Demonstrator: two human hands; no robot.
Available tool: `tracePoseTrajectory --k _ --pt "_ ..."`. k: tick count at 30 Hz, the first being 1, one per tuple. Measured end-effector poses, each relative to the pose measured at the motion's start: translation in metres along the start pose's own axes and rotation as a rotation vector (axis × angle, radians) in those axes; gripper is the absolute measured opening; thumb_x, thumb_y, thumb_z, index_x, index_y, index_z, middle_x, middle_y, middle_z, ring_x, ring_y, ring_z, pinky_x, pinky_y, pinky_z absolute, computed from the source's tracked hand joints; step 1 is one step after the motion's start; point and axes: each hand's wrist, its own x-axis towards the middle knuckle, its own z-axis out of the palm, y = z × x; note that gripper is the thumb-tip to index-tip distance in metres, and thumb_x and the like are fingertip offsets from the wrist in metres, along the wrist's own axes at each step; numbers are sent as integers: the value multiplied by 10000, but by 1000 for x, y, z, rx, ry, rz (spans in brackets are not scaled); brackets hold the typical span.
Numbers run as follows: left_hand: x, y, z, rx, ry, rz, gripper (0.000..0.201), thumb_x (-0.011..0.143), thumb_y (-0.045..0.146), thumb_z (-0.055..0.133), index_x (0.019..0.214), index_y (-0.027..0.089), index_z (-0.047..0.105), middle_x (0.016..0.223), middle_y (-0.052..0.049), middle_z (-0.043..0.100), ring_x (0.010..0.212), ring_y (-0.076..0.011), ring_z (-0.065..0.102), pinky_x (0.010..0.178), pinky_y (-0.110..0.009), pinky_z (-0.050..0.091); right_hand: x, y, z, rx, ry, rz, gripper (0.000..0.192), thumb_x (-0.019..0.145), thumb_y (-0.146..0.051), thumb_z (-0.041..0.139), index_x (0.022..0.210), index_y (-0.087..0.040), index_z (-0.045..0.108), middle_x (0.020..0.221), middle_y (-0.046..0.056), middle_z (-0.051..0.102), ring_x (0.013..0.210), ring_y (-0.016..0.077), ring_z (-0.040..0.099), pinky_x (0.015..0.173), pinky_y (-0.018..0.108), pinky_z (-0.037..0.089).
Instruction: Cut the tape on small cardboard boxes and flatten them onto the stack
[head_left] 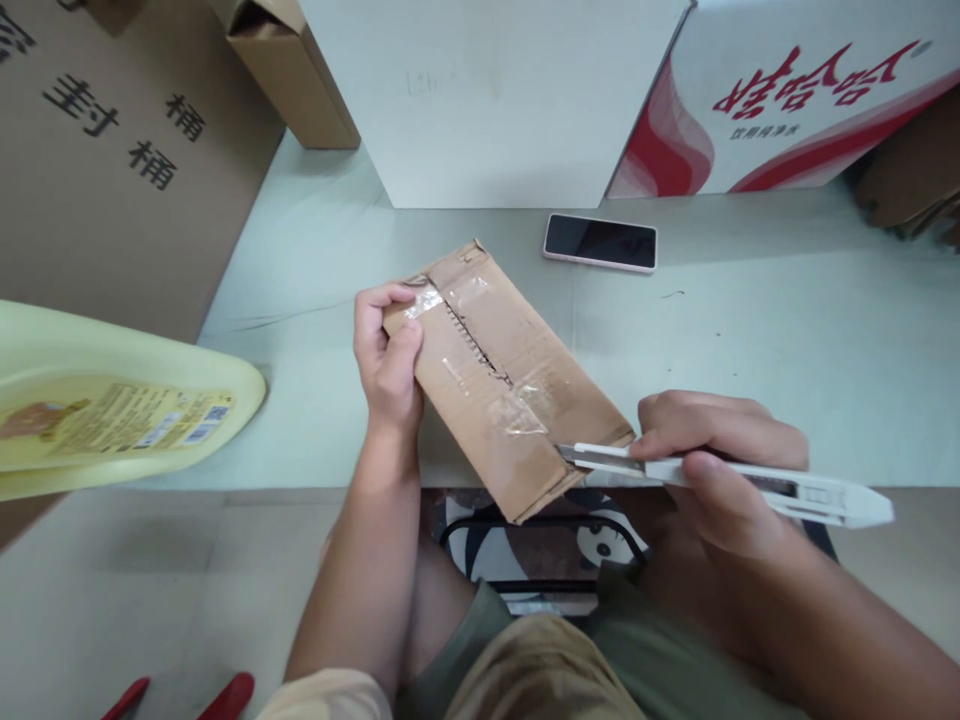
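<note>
If we push too hard, our knife (795, 490) could skid off the box's (480, 400) taped seam toward our lap (660, 630). Our left grip (388, 355) pinches the box's far end, its near end overhanging the counter (750, 330); our right grip (727, 425) is wrapped around the knife, blade meeting the cardboard.

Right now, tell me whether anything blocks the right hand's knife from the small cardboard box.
Nothing visible does. The right hand holds the white knife with its blade tip at the near end of the cardboard box. The left hand grips the opposite end, and the phone lies beyond, clear of both.
</note>
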Motion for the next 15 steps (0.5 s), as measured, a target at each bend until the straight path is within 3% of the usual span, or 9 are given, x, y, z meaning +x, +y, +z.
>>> tracePoseTrajectory --k 6,10,15 --pt "-1 1 0 -76 71 -127 591 768 647 815 1178 258 643 1070 -42 674 978 -230 657 910 -366 516 0 9 -1 122 7 19 302 1031 -385 584 885 -212 784 633 35 642 503 146 548 479 299 394" --pt "3 10 5 -174 143 -124 428 792 506 799 1043 177 688 1061 -83 716 966 -220 651 890 -351 507 -4 18 -3 180 -22 -1 330 1055 -427 562 954 -230 806 693 52 697 536 163 601 516 313 471" --pt "8 20 12 -287 245 -142 341 680 408 803 889 157 707 976 -80 733 927 -207 670 857 -337 532 -9 26 -2 119 3 6 343 1039 -490 599 989 -234 822 742 67 729 585 180 648 537 313 505"
